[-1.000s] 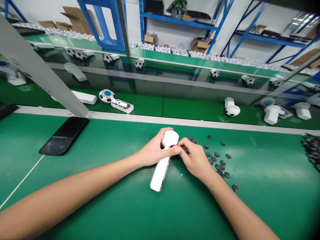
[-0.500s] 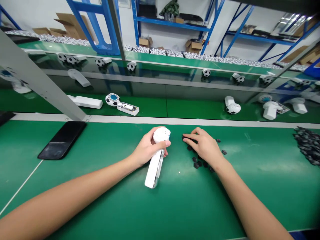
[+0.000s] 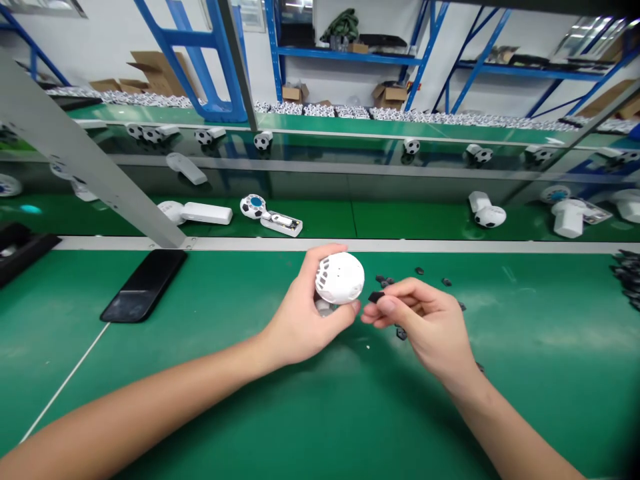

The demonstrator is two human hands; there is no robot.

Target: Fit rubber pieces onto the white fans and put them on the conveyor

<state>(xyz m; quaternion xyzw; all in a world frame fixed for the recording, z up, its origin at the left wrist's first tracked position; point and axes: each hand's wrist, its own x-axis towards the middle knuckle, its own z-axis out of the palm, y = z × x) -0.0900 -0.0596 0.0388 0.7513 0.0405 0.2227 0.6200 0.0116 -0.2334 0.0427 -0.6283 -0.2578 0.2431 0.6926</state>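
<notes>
My left hand (image 3: 306, 313) is closed around a white handheld device (image 3: 345, 279) with a round head. The smooth back of that head, with slots along its left side, faces up; its handle is mostly hidden by my fingers. Close by on the right, my right hand (image 3: 423, 320) pinches a small black plastic piece (image 3: 376, 297) between thumb and fingertips, apart from the device. Several loose black pieces (image 3: 401, 333) lie on the green table around and partly beneath my right hand.
A black smartphone (image 3: 145, 287) rests on the table at left. Beyond the metal rail, a green conveyor belt (image 3: 325, 220) carries several white devices, one of them football-patterned (image 3: 280, 219). A heap of black pieces (image 3: 627, 277) sits at the right edge. A slanted grey post (image 3: 107, 173) rises at left.
My right hand has lifted a black piece off the table and brought it near the device. My left hand has turned the device so its round head faces up. The view has shifted slightly.
</notes>
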